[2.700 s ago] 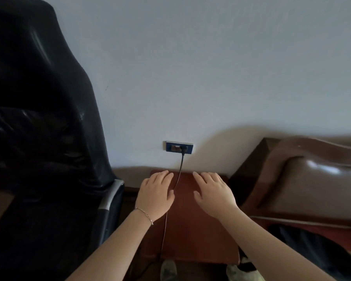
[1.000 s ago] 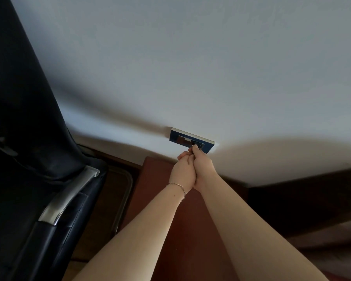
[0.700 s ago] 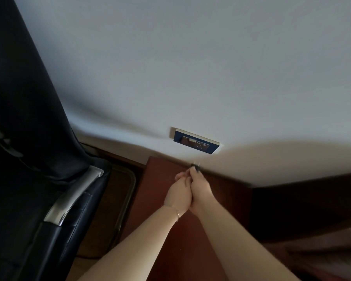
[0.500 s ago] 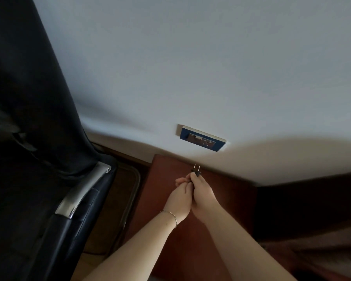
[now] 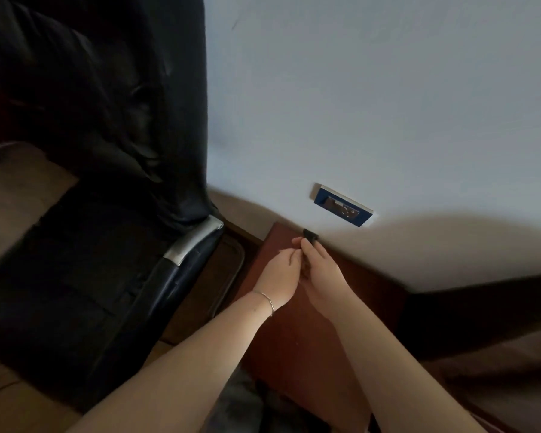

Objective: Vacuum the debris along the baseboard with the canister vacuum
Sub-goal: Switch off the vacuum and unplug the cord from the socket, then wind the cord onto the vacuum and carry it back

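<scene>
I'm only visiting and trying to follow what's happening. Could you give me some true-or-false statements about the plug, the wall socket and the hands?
1. The plug sits in the wall socket. False: it is out of the socket, held just below it.
2. The right hand pinches the plug. True.
3. The left hand has a bracelet at its wrist. True.
4. The black chair stands to the right of the socket. False: it stands to the left.
</scene>
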`<state>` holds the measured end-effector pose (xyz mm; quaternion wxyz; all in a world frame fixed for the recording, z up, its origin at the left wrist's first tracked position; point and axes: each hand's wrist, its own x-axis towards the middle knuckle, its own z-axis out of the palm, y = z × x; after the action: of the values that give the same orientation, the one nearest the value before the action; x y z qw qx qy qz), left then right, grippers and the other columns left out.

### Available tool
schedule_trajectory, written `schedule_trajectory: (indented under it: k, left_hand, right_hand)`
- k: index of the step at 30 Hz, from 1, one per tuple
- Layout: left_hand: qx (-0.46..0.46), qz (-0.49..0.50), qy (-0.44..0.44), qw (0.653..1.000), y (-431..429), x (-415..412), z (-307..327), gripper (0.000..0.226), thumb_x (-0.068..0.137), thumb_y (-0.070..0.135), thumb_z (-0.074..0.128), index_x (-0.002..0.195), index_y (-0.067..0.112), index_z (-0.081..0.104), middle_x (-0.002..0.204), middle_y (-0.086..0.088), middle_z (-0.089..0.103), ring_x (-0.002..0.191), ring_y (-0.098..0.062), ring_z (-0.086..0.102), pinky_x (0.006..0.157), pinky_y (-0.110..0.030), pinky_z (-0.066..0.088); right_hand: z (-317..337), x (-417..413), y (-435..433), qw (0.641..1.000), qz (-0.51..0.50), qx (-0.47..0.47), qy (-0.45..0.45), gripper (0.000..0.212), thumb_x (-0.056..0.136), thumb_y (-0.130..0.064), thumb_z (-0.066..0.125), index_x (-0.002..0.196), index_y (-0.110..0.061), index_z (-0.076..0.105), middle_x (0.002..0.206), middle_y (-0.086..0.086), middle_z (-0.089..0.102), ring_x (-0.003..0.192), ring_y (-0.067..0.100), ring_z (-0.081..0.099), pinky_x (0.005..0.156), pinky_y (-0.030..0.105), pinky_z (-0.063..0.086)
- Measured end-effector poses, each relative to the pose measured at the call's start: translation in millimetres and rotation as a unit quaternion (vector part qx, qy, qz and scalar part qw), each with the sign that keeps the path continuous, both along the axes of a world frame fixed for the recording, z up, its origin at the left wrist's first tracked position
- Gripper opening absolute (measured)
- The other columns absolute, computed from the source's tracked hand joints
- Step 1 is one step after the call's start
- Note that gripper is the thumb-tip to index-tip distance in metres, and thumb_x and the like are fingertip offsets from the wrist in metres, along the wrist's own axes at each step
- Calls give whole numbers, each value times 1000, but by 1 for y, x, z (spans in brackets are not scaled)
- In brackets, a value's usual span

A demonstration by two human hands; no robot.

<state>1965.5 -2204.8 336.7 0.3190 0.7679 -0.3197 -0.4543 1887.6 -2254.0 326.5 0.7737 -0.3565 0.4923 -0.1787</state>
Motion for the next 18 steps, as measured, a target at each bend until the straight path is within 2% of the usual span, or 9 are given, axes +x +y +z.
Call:
schedule_trajectory:
  k: [4,7,9,12,15,18]
  left_hand:
    - [-15,69,-12,997,33,7,29,31,102,25,31,94,14,59,95,-6,62,95,-23,59,82,-33,45]
    - [-25,122,2,992,67,13,46,29,101,24,31,91,17,57,88,1,59,92,-21,59,79,-31,45]
    - [-30,165,12,986,93,18,54,30,101,26,32,96,16,59,92,0,61,96,-20,60,84,-33,47]
    - [-28,218,14,975,130,29,66,33,102,28,31,111,16,60,107,-7,64,105,-22,60,93,-39,47]
    - [-39,247,-13,968,170,41,78,36,102,25,30,127,13,53,122,-12,59,112,-24,57,98,-38,45]
    - [-72,281,-40,956,218,51,87,40,102,24,31,131,3,49,130,-15,54,121,-28,51,100,-33,40]
  right_hand:
    - [24,13,25,997,65,-16,-32,22,100,-25,44,102,-14,63,103,27,57,97,29,57,86,40,47]
    - [42,25,50,993,108,-32,-42,21,100,-21,44,99,-11,62,93,18,51,86,27,51,75,35,43]
    - [54,37,70,988,142,-34,-54,21,100,-19,43,95,-10,62,88,18,55,80,24,53,71,32,43]
    - [71,56,105,977,196,-26,-78,22,101,-19,40,95,-9,59,97,16,68,90,24,63,83,35,49]
    - [83,76,143,966,242,-31,-81,24,101,-21,39,105,-5,57,107,15,69,102,25,65,92,38,52]
    - [96,92,186,955,281,-51,-77,23,101,-21,40,106,-6,57,110,14,69,106,25,65,90,36,52]
